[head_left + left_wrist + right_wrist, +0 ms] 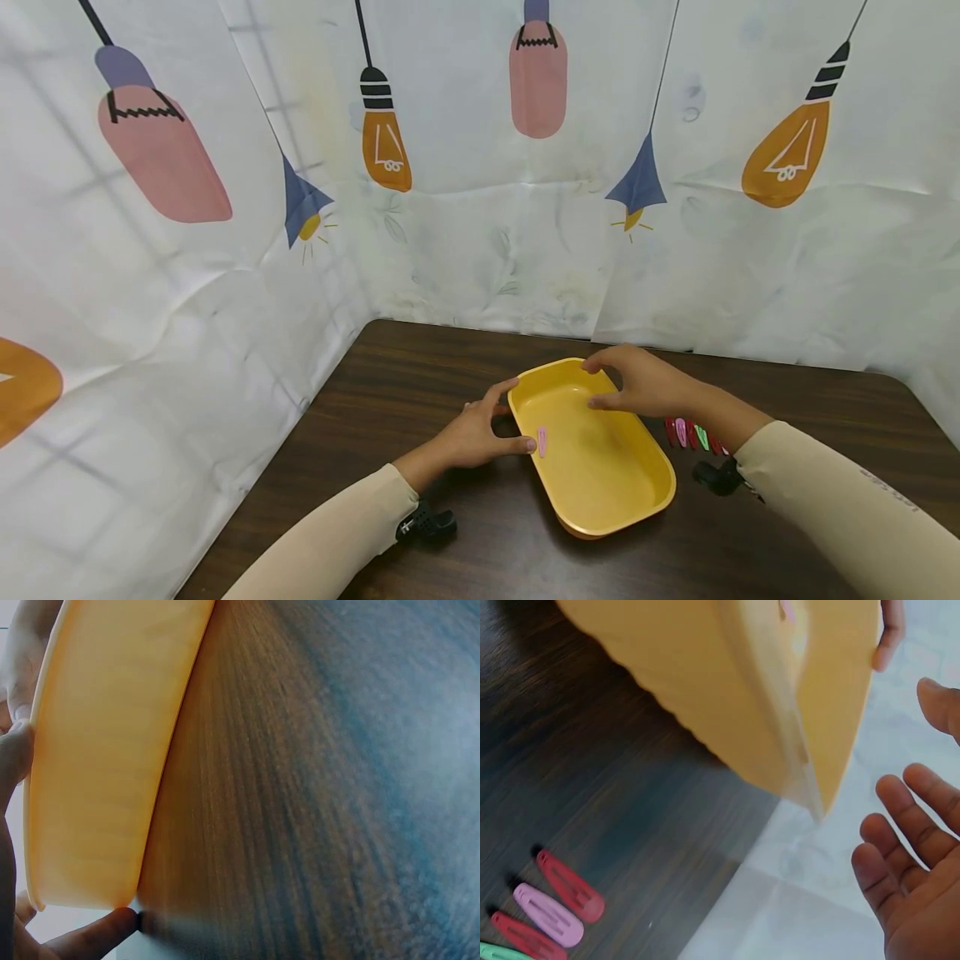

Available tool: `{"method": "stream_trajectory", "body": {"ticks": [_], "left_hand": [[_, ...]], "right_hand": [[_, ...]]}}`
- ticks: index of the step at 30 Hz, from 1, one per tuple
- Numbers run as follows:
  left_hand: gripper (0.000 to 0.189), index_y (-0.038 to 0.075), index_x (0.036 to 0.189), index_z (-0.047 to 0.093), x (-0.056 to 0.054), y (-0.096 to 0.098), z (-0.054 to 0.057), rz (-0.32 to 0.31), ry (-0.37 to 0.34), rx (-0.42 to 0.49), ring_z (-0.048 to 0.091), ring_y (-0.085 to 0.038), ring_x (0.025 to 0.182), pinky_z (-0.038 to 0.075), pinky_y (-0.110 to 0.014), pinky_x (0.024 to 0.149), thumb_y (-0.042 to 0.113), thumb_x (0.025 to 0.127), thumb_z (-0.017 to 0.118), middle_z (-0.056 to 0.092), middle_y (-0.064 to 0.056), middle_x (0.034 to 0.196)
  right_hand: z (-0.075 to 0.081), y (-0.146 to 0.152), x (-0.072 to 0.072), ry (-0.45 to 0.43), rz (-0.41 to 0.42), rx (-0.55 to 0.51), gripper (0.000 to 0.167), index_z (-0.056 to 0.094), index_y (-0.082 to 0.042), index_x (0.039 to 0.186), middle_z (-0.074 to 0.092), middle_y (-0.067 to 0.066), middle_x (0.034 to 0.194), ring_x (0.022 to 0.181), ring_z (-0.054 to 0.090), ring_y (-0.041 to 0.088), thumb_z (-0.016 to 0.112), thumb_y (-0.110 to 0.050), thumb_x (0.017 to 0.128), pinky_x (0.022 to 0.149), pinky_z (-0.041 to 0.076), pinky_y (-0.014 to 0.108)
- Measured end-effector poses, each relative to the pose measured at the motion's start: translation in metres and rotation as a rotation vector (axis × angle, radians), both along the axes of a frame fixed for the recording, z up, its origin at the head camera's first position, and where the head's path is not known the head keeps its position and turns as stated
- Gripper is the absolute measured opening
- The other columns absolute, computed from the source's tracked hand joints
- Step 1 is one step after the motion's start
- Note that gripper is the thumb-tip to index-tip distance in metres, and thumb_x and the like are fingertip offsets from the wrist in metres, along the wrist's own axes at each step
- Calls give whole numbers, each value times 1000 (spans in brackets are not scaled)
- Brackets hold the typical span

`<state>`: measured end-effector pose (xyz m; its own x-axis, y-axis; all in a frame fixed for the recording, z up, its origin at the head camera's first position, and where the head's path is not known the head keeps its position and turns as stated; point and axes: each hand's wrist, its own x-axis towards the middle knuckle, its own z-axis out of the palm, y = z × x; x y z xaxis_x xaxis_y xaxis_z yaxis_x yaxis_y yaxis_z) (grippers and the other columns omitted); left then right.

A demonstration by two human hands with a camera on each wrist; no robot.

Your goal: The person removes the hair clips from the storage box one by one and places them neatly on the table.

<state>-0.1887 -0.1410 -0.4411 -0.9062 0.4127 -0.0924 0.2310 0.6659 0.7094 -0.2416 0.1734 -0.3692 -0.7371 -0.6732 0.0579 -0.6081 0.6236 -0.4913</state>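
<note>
A yellow plastic tray (600,475) with rounded corners sits on the dark table. My left hand (471,435) holds its left side, thumb on the rim and a finger at the far-left corner; in the left wrist view a fingertip (120,924) touches the tray's lower corner. One pink hair clip (542,442) lies inside the tray by the left wall, near my left thumb. Over the far right rim is my right hand (637,383), fingers apart and holding nothing; the right wrist view shows its palm (930,907) beside the tray.
Right of the tray, a row of several snap hair clips (681,432) in red, pink and green lies on the brown wooden table (420,367), partly behind my right forearm. A white cloth (480,250) printed with lamps hangs behind and to the left.
</note>
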Motion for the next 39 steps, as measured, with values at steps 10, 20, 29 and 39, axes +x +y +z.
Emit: {"method": "stream_trajectory", "body": {"ticks": [10,20,29,39], "left_hand": [[104,33,163,18,1,0,2,5,-13,6,52,-37,134,9,-66,118,68,83,74,59,-14,143],[104,33,164,17,0,-1,-1,-8,-4,12,55,-31,132,6,-66,118,68,84,73,60,-14,142],[105,31,164,16,0,0,0,-14,-5,11,55,-28,133,6,-66,118,69,84,72,58,-15,143],[104,32,164,16,0,-1,0,-25,6,13,56,-27,132,7,-66,118,70,84,71,59,-16,143]], "right_hand": [[-6,-20,0,-9,20,-1,55,67,-4,132,66,6,129,120,60,31,79,-39,91,101,48,53],[2,-30,-2,12,21,8,52,67,-4,131,68,9,127,118,62,30,80,-36,92,101,49,51],[-2,-41,-3,-7,43,8,55,66,-5,132,67,8,127,120,60,31,77,-41,93,102,48,53],[-17,-55,0,-86,75,34,53,68,-8,129,67,2,124,117,62,26,78,-43,91,99,50,48]]}}
